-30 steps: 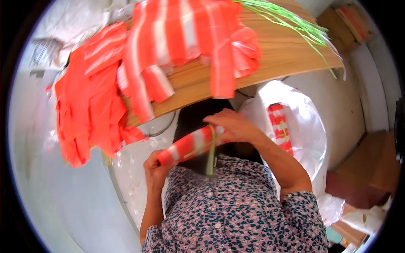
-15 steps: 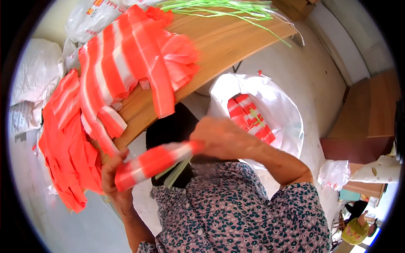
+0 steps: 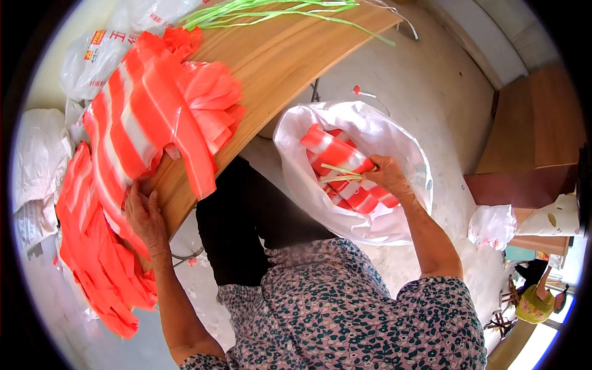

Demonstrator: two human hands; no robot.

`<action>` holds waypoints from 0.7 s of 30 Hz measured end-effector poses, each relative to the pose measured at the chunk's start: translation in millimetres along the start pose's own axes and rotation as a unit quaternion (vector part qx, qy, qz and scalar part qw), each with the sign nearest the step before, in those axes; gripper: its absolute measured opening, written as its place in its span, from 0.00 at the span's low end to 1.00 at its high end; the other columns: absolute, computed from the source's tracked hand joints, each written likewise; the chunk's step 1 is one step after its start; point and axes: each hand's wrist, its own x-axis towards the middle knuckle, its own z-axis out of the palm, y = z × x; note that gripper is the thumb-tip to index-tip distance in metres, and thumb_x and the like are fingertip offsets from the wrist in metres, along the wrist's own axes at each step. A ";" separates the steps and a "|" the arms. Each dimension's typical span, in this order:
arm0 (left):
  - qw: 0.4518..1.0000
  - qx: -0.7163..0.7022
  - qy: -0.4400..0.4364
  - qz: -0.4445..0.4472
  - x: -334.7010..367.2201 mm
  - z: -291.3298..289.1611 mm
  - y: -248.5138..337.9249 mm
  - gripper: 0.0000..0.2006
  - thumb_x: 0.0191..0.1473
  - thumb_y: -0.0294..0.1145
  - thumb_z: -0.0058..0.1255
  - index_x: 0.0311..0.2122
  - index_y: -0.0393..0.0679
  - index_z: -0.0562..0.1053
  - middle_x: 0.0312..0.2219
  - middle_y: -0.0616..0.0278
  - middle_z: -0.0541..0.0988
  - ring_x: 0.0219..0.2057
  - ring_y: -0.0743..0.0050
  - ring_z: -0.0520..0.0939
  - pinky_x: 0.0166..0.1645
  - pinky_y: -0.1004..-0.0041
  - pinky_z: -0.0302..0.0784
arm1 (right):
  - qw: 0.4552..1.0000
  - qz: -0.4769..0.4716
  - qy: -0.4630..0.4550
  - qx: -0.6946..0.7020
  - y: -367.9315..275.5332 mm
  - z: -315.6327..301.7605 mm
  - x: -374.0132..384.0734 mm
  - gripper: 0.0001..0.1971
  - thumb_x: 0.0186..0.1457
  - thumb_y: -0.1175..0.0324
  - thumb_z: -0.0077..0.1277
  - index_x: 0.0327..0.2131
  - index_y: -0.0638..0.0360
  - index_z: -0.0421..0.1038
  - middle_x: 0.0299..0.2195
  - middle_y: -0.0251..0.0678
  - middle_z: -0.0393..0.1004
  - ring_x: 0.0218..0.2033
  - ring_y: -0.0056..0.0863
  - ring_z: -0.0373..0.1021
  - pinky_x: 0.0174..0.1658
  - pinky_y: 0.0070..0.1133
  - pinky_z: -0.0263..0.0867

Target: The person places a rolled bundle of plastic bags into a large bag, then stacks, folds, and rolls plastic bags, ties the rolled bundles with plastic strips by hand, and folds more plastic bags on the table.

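**Striped plastic roll (image 3: 333,147) at the mouth of a white sack (image 3: 293,145)**

Right hand (image 3: 390,177) closed on the right end of the glossy red-and-white roll, whose length runs left and far from the grip; flat pale-green tie ends (image 3: 343,178) project left. The sack is wrinkled, round-mouthed. Left hand (image 3: 147,219), fingers parted, lies against limp striped sheets (image 3: 135,120) at the wooden table (image 3: 277,68).

Bundle (image 3: 338,151) — red-white stripes, strings (image 3: 222,15) — bright green
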 end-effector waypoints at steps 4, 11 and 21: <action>0.990 0.127 -0.022 0.050 0.5 8.5 -12.0 0.20 0.53 0.33 0.50 0.50 0.39 0.68 0.47 0.54 0.72 0.50 0.54 0.69 0.56 0.63 0.60 | 0.996 0.045 -0.018 -0.069 23.0 17.8 6.2 0.18 0.35 0.73 0.59 0.36 0.62 0.75 0.27 0.38 0.76 0.30 0.28 0.71 0.37 0.22 0.66; 0.989 0.116 -0.060 0.063 0.2 -2.1 -0.9 0.14 0.54 0.33 0.47 0.45 0.39 0.70 0.46 0.57 0.73 0.48 0.54 0.70 0.54 0.62 0.61 | 0.985 0.131 -0.089 0.063 76.9 35.2 48.1 0.22 0.32 0.72 0.61 0.38 0.61 0.75 0.31 0.38 0.76 0.35 0.27 0.70 0.43 0.21 0.64; 0.989 0.119 -0.059 0.070 0.6 -2.9 4.9 0.13 0.56 0.34 0.45 0.43 0.39 0.71 0.45 0.59 0.73 0.45 0.56 0.71 0.53 0.63 0.62 | 0.981 0.169 -0.045 -0.087 113.4 30.6 69.6 0.27 0.34 0.71 0.61 0.45 0.57 0.71 0.40 0.42 0.75 0.42 0.36 0.70 0.48 0.26 0.64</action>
